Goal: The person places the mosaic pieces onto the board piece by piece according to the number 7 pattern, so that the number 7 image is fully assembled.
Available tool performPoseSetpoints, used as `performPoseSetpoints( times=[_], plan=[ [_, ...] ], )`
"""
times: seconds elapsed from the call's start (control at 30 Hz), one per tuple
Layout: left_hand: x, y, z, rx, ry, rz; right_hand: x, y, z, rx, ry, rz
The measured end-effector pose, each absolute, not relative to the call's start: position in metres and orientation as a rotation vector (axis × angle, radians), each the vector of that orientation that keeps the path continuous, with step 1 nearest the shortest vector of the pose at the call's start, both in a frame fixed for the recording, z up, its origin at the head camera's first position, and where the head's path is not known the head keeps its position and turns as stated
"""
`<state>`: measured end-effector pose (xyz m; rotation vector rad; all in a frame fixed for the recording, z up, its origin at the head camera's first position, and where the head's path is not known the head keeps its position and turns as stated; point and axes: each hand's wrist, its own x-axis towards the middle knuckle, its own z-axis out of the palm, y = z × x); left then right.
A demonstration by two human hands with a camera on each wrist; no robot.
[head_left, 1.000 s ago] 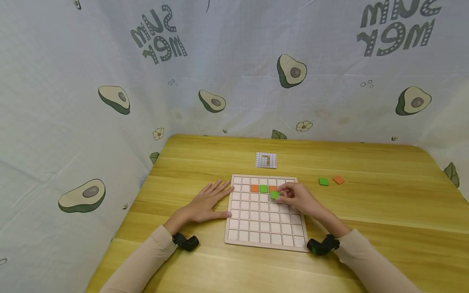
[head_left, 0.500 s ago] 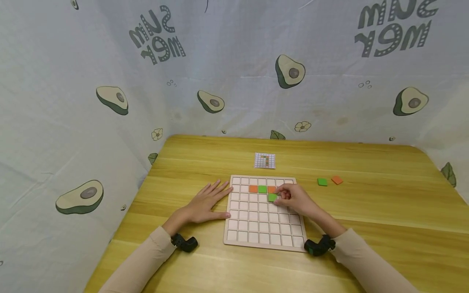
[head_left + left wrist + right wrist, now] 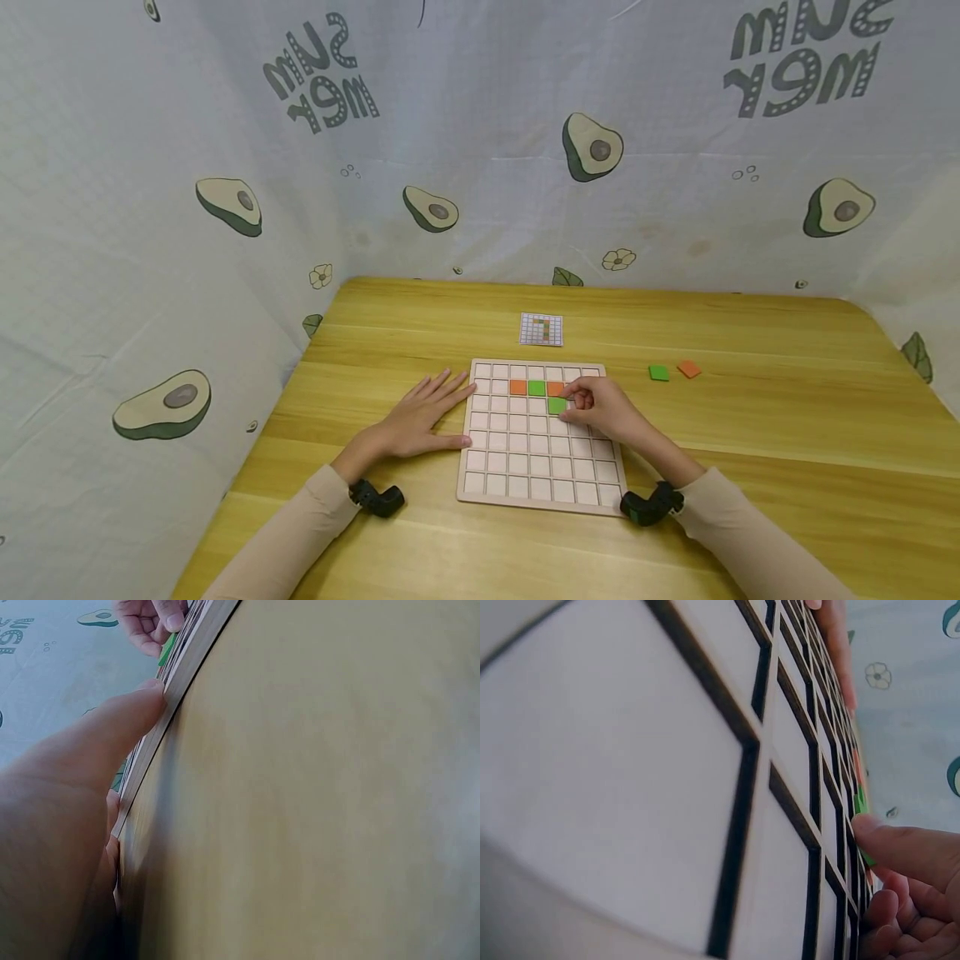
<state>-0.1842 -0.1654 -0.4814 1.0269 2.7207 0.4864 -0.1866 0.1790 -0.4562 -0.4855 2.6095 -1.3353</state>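
My right hand [image 3: 606,410] holds a small green square tile [image 3: 556,406] by its right side, at a cell of the pale wooden grid board [image 3: 517,463]. In the right wrist view the thumb [image 3: 900,844] touches this tile, and the other fingers curl beneath it. A row of orange [image 3: 518,387], green [image 3: 536,388] and orange [image 3: 555,388] tiles lies just above. Fingers spread, my left hand [image 3: 420,421] rests at the board's left edge. Its thumb [image 3: 139,712] touches the board's rim in the left wrist view.
A small printed pattern card [image 3: 541,330] lies behind the board. To the right, a loose green tile [image 3: 658,373] and a loose orange tile [image 3: 689,369] lie on the wooden table [image 3: 787,408]. An avocado-print curtain [image 3: 495,167] hangs along the table's back and left.
My right hand has lowered the green tile slightly toward me, onto the cell under the right orange tile. The left hand stays in place. The head view has shifted a little.
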Motion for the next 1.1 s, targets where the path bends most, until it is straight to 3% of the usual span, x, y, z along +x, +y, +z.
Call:
performPoseSetpoints(
  times=[0.57,1.1],
  plan=[
    [-0.183,-0.165,-0.481,1.030,2.721,0.482,-0.187,0.199,-0.448,-0.483,2.504,-1.434],
    [-0.184,-0.165,-0.481,1.030,2.720,0.484,-0.159,0.251,-0.427,-0.589,2.483,-1.551]
  ],
)
